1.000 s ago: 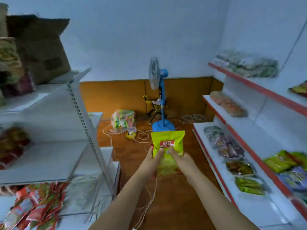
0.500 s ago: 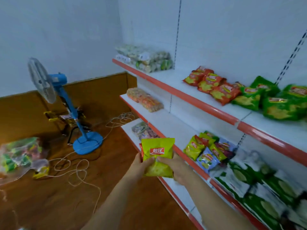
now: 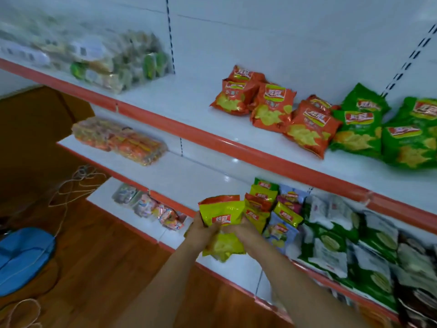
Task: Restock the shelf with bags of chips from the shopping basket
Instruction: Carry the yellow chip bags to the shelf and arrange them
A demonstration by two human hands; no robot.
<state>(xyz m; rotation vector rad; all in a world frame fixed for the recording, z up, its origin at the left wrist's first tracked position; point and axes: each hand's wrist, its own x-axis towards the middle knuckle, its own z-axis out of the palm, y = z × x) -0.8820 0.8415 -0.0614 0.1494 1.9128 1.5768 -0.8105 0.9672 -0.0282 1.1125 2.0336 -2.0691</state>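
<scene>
The crinkly yellow foil chip bag (image 3: 222, 229) hangs before the middle white red-edged shelf (image 3: 203, 171), pinched by left hand (image 3: 201, 233) and right hand (image 3: 241, 232). It looks light, puffy, slippery; best held by its edges. Beside it stand small mixed chip bags (image 3: 272, 209). No basket shows.

I grip a yellow chip bag (image 3: 222, 216) in my left hand (image 3: 201, 233) and right hand (image 3: 246, 233), perhaps an orange bag behind it, before the middle shelf (image 3: 189, 178).
</scene>
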